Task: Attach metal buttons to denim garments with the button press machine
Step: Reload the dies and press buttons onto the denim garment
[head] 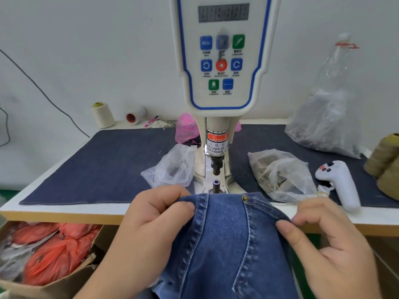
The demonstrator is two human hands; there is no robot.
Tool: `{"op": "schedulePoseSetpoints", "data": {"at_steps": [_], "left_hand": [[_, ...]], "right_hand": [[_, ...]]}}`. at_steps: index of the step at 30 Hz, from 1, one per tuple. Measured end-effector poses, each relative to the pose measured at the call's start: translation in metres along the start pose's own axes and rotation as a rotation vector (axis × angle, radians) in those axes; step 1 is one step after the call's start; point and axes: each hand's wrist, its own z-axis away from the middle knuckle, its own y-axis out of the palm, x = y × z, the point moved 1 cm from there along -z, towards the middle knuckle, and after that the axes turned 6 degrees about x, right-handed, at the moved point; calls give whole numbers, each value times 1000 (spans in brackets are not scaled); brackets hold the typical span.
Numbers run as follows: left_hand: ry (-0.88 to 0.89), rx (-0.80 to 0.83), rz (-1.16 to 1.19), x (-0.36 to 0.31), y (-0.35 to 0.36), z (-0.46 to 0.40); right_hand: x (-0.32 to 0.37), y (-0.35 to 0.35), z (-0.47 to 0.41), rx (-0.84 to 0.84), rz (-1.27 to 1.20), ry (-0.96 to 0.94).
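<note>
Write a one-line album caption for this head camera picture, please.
Both hands, left hand and right hand, pinch denim garment before button press machine.

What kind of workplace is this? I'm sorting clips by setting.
Likely a garment workshop: a button press machine on the table, both hands holding a denim garment before it, thread cones behind.

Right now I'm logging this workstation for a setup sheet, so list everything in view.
button press machine: one, white and blue, table centre
denim garment: one, blue, front edge, brass rivet
denim mat: one, dark navy, tabletop
plastic bags: three clear, one pink, around machine
thread cones: two cream back left, olive ones right
handheld controller: one, white, right
cardboard box: one, orange bags inside, lower left
left hand: fingers grip denim
right hand: fingers grip denim
</note>
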Motion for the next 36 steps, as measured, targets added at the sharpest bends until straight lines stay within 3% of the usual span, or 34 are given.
{"op": "schedulePoseSetpoints", "data": {"at_steps": [4, 8, 13, 16, 20, 22, 24, 27, 29, 33, 36], "left_hand": [[-37, 145, -243, -2, -9, 1], [-37, 450, -329, -11, -26, 11], [160, 452, -560, -8, -1, -18], [462, 528, -371, -13, 8, -5], [227, 641, 65, -3, 0, 1], [174, 708, -70, 5, -2, -8], [94, 716, -102, 21, -4, -12], [-27, 721, 63, 39, -4, -16], [-124, 634, 189, 55, -6, -20], [-195, 468, 339, 74, -7, -30], [-212, 297, 250, 75, -12, -50]], "right_hand": [[3, 0, 1, 47, -143, 52], [13, 1, -6, 98, -364, -55], [40, 7, -13, 220, -427, -128], [58, 19, -18, 296, -358, -195], [64, 25, -21, 379, -415, -218], [62, 23, -22, 366, -365, -231], [57, 21, -25, 339, -356, -200], [41, 24, -33, 407, -264, -125], [28, 30, -39, 413, -232, -20], [2, 46, -50, 464, -504, 216], [-19, 60, -54, 497, -616, 337]]}}
